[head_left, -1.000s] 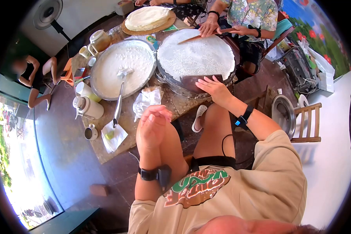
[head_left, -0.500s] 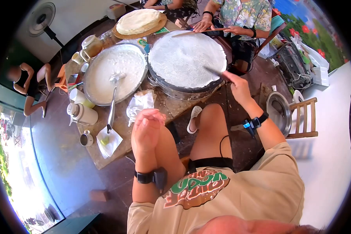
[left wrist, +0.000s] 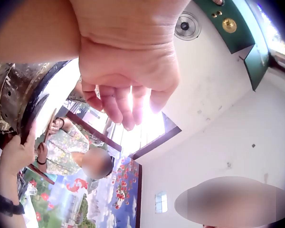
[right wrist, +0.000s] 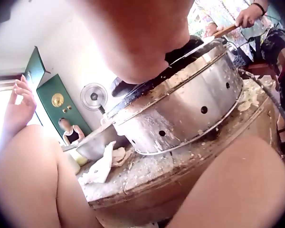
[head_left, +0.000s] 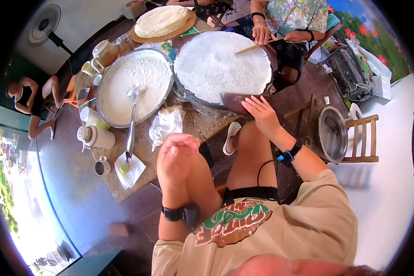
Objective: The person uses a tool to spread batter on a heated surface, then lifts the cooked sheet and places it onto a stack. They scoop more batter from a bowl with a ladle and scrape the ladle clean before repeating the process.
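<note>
My right hand (head_left: pixel 263 116) holds a dark, flat scraper (head_left: pixel 233 103) at the front rim of a round griddle, its fingers lying over the scraper's face. A thin white sheet of batter (head_left: pixel 221 69) covers the griddle top. In the right wrist view, the griddle's metal drum (right wrist: pixel 180 111) has round holes in its side, and the hand overlaps its upper edge. My left hand (head_left: pixel 178 158) hovers near my left knee, fingers loosely bent and holding nothing; its palm also shows in the left wrist view.
A wide basin of white batter (head_left: pixel 108 108) with a ladle (head_left: pixel 132 119) stands left of the griddle. Beside it lie a crumpled cloth (head_left: pixel 166 126), a thermos (head_left: pixel 96 137) and a metal cup (head_left: pixel 102 166). Stacked pancakes (head_left: pixel 163 23) sit behind. Across, a person holds a wooden stick (head_left: pixel 248 48).
My right hand swung the scraper to the griddle's right side, then brought it back to the front rim. The person opposite moved the wooden stick. My left hand stayed near the knee.
</note>
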`<state>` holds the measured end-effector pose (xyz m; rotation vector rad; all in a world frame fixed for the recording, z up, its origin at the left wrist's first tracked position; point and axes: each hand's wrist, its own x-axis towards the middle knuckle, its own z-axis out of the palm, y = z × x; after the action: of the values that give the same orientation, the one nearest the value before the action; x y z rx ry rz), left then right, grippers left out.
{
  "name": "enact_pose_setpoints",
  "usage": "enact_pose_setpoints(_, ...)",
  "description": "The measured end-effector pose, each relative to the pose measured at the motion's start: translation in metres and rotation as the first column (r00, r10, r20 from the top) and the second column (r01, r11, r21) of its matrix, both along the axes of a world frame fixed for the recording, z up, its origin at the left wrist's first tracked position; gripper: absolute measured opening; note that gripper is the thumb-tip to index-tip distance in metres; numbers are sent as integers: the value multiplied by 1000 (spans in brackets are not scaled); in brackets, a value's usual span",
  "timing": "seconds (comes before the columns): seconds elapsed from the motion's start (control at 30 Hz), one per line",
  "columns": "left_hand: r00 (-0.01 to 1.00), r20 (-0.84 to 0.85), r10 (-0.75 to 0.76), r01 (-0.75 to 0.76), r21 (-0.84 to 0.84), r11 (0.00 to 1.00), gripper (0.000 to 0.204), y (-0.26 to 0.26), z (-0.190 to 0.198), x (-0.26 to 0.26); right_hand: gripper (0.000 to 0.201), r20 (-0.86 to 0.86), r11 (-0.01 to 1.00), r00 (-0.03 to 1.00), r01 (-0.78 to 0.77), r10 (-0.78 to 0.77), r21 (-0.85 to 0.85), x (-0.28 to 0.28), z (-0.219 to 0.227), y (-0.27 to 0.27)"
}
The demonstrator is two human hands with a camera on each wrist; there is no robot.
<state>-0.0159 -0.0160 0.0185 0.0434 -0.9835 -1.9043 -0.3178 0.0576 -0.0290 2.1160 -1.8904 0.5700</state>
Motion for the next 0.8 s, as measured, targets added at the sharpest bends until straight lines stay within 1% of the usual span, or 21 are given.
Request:
enact_pose_setpoints(0.03,1000,-11,-6,6,5,1000,33,-1,0,0,40,-3,1000,1000,-8,8,15,0,8,3)
enact_pose_setpoints(0.07,1000,-24,-8,8,9,1000,33,-2,-1,1,36,11,1000,999,-31,31,-5,-3,18,3)
enact_pose_setpoints(0.1,999,-37,-8,8,15,1000,34,-3,-1,1,34,157,999,987,2,-10,54,-4,28,-1)
enact_pose_setpoints(0.13,999,-37,-8,8,14,1000,34,-3,-1,1,32,300,992,952,26,-62,122,-4,41,-6)
enact_pose_setpoints(0.17,999,-33,-12,13,17,1000,34,-2,1,1,30,434,980,892,44,-127,196,-1,53,-11)
enact_pose_setpoints(0.2,999,-29,-18,19,21,1000,34,0,1,1,29,508,979,842,113,-185,169,5,64,-21)
enact_pose_setpoints(0.23,1000,-25,-13,14,25,1000,34,1,1,1,30,558,977,804,136,-207,167,11,69,-33)
enact_pose_setpoints(0.3,1000,-17,-1,1,24,1000,34,2,2,0,26,419,969,874,202,-244,141,34,71,-57)
enact_pose_setpoints(0.37,1000,-18,12,-11,42,999,33,1,2,0,27,274,993,954,107,-119,59,61,60,-75)
enact_pose_setpoints(0.4,1000,-17,17,-16,53,998,33,2,1,2,34,161,995,985,66,-54,-68,73,40,-82)
enact_pose_setpoints(0.43,1000,-27,17,-15,51,999,33,1,1,4,36,20,995,999,35,-33,-98,82,26,-84)
enact_pose_setpoints(0.5,999,-47,14,-12,47,999,33,-1,1,9,35,-182,993,983,-16,-6,-120,91,-4,-83)
enact_pose_setpoints(0.6,997,-82,9,-4,55,998,33,-1,1,17,38,-223,987,974,-82,49,-141,84,-10,-76)
enact_pose_setpoints(0.7,996,-92,12,-6,66,998,33,-3,3,19,38,-277,982,954,-153,117,-114,74,-9,-68)
enact_pose_setpoints(0.8,995,-100,9,-2,70,998,32,-5,0,20,38,-344,979,930,-175,130,-103,69,-8,-63)
